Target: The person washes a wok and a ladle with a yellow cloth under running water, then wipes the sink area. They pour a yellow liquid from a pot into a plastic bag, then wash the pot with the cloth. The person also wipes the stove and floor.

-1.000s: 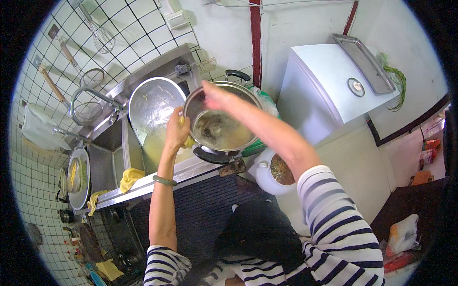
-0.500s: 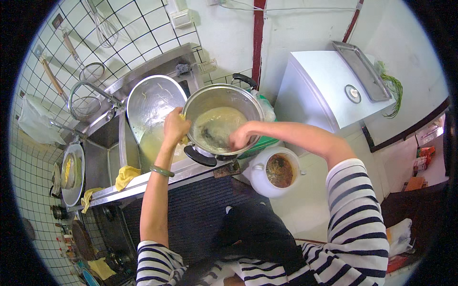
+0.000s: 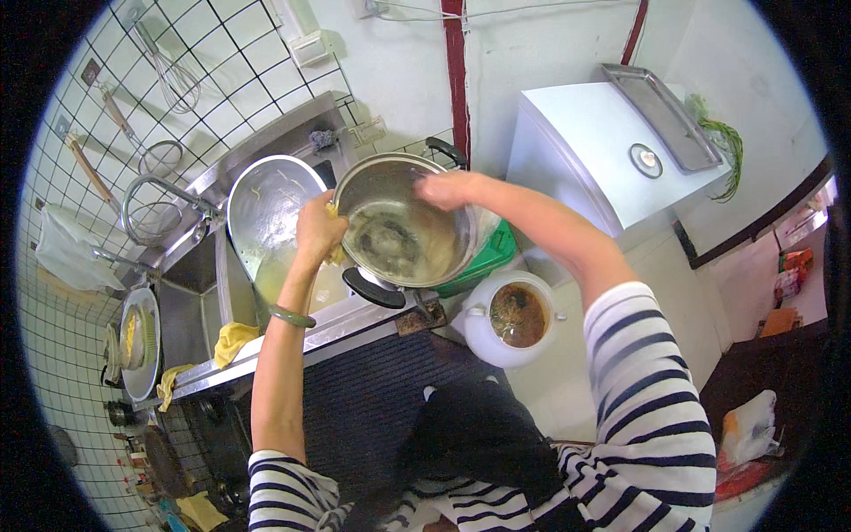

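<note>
A large steel pot with black handles sits tilted at the sink's right end, a little cloudy liquid and a dark patch at its bottom. My left hand is closed at the pot's left rim, a bit of yellow cloth showing between hand and rim. Inside the pot, near the far right wall, is my right hand; motion smears its fingers, and whether they hold anything is unclear. Left of the pot, a wide steel bowl leans in the sink, wet, with pale scraps stuck to it.
A white lidless pot of brown liquid stands below on the right. Behind it is a green container. A white cabinet carries a metal tray. Yellow cloths hang on the sink edge near the faucet.
My right hand has moved from the pot's near side up to its far right wall. The pot has tilted, and its liquid now looks lower. The view has shifted slightly.
</note>
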Demonstrator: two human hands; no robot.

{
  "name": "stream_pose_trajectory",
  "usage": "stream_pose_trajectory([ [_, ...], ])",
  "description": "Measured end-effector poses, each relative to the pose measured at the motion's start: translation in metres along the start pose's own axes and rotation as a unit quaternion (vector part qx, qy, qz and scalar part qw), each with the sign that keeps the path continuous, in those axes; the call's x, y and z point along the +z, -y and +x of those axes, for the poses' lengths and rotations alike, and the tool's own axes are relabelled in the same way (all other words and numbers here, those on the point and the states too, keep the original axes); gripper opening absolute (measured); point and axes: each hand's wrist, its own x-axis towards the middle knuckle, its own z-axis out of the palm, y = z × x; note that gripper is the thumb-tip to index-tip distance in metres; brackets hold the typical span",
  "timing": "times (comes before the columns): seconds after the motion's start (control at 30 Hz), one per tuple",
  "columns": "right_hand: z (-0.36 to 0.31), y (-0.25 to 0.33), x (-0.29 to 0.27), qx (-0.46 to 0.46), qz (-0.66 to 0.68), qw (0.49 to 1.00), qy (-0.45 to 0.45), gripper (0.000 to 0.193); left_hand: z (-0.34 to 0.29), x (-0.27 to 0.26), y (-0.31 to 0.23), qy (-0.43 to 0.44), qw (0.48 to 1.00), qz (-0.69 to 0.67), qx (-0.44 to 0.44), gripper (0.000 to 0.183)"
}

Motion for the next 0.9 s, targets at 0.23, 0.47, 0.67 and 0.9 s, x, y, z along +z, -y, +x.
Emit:
stream_pose_trajectory([
  [0.23, -0.041, 0.080, 0.034, 0.071, 0.098, 0.970, 0.212, 0.039, -0.010, 0.004, -0.022, -0.054, 0.998, 0.028, -0.028, 0.044],
  [0.47, -0.013, 0.082, 0.017, 0.000, 0.212, 0.972, 0.103, 0.035, -0.015, 0.002, -0.033, -0.053, 0.998, 0.033, -0.011, 0.044],
  [0.67, -0.044, 0.019, -0.007, -0.028, -0.164, 0.951, -0.261, 0.027, -0.021, 0.001, -0.031, -0.083, 0.996, 0.023, 0.019, 0.043],
  [0.9, -0.070, 0.022, 0.015, 0.042, -0.157, 0.959, -0.232, 0.029, -0.019, -0.001, -0.030, -0.086, 0.995, 0.041, -0.002, 0.044],
])
